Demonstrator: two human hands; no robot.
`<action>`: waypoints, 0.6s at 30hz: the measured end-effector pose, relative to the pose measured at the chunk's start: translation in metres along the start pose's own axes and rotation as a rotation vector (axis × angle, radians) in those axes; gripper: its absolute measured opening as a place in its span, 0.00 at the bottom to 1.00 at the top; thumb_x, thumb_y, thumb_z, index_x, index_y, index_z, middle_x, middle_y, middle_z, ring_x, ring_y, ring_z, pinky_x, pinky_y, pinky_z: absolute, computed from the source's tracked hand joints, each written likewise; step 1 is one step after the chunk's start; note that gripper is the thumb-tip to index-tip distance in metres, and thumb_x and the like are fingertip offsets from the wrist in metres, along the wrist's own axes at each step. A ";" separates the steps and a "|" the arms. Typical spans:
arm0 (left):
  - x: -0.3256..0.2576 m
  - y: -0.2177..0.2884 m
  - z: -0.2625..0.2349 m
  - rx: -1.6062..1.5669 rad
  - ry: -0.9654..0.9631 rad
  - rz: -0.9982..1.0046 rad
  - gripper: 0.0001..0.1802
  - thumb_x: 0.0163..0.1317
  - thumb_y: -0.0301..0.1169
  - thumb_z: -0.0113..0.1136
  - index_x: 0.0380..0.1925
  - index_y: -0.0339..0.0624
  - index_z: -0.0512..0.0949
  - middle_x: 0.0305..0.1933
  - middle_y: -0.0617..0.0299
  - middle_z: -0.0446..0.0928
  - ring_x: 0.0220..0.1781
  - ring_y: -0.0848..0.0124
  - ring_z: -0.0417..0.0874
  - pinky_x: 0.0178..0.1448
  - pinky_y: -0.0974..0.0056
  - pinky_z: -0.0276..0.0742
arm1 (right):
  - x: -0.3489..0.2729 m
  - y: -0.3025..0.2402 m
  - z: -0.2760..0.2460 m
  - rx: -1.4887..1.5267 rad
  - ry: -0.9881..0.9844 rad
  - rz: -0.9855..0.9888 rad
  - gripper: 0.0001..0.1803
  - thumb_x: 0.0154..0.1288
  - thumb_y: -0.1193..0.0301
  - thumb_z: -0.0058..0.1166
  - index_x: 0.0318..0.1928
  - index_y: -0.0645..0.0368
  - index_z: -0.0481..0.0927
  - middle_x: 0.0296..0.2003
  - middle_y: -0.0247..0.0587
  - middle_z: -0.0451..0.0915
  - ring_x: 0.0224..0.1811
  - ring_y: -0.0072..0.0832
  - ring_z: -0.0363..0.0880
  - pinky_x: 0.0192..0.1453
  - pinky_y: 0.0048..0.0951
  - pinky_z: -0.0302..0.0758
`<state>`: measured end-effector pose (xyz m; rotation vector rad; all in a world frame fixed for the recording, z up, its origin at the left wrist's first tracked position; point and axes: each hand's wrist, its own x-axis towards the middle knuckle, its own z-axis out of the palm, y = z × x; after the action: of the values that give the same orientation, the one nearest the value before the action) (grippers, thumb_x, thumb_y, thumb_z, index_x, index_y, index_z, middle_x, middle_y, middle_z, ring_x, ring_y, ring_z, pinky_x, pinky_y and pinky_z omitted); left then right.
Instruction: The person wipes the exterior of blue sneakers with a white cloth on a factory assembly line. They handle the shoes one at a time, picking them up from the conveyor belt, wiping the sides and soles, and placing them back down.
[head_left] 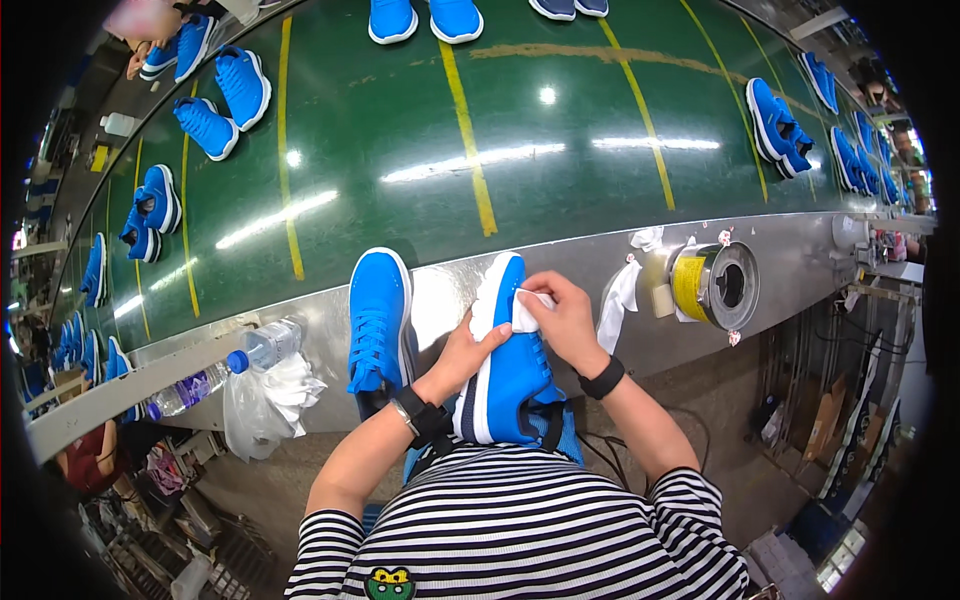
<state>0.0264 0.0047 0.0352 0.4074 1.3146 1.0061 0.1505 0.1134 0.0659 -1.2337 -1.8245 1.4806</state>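
A blue sneaker (512, 388) with a white sole is tilted on its side in front of me, its toe pointing away over the metal ledge. My left hand (462, 352) grips it by the sole, the thumb lying across the upper. In my right hand (566, 322) a crumpled white cloth (527, 312) is pinched and pressed to the upper near the laces. It may be cloth or tissue; I cannot tell which. Left of my left hand stands a second blue sneaker (380, 310), upright on the ledge with its toe away from me.
A green conveyor belt (370, 120) with yellow lines carries several blue shoes. On the metal ledge (440, 285) are a round open tin (722, 286) with a yellow label, a white strip (618, 305), and clear plastic bottles (270, 343). A plastic bag (252, 415) hangs at the left.
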 end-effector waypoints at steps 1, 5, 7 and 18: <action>0.000 0.000 0.001 0.038 0.002 0.020 0.29 0.58 0.40 0.55 0.54 0.34 0.62 0.50 0.56 0.70 0.49 0.71 0.71 0.53 0.66 0.68 | -0.005 0.003 -0.001 0.125 0.009 0.086 0.05 0.50 0.74 0.56 0.29 0.62 0.78 0.28 0.42 0.76 0.31 0.31 0.76 0.36 0.27 0.71; -0.001 0.005 0.001 -0.049 -0.022 -0.024 0.30 0.57 0.36 0.57 0.56 0.36 0.59 0.50 0.56 0.69 0.50 0.71 0.71 0.53 0.67 0.68 | -0.011 0.003 -0.009 -0.070 -0.065 -0.031 0.06 0.50 0.74 0.58 0.31 0.61 0.79 0.30 0.38 0.76 0.32 0.28 0.75 0.37 0.25 0.70; 0.000 0.000 0.001 -0.033 -0.012 -0.028 0.30 0.57 0.36 0.57 0.56 0.36 0.59 0.51 0.55 0.69 0.50 0.71 0.71 0.53 0.67 0.68 | -0.013 0.000 -0.011 -0.096 -0.074 -0.087 0.06 0.50 0.74 0.58 0.31 0.61 0.79 0.30 0.39 0.76 0.32 0.29 0.75 0.36 0.26 0.70; 0.002 0.002 0.000 -0.021 -0.025 -0.033 0.31 0.57 0.37 0.57 0.56 0.36 0.59 0.51 0.56 0.69 0.51 0.72 0.70 0.54 0.67 0.67 | -0.004 0.001 0.002 -0.131 -0.038 -0.117 0.05 0.49 0.74 0.55 0.28 0.62 0.78 0.27 0.45 0.75 0.29 0.40 0.76 0.34 0.34 0.71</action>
<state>0.0257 0.0073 0.0356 0.3803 1.2840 0.9836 0.1507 0.1093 0.0654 -1.1442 -2.0105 1.3487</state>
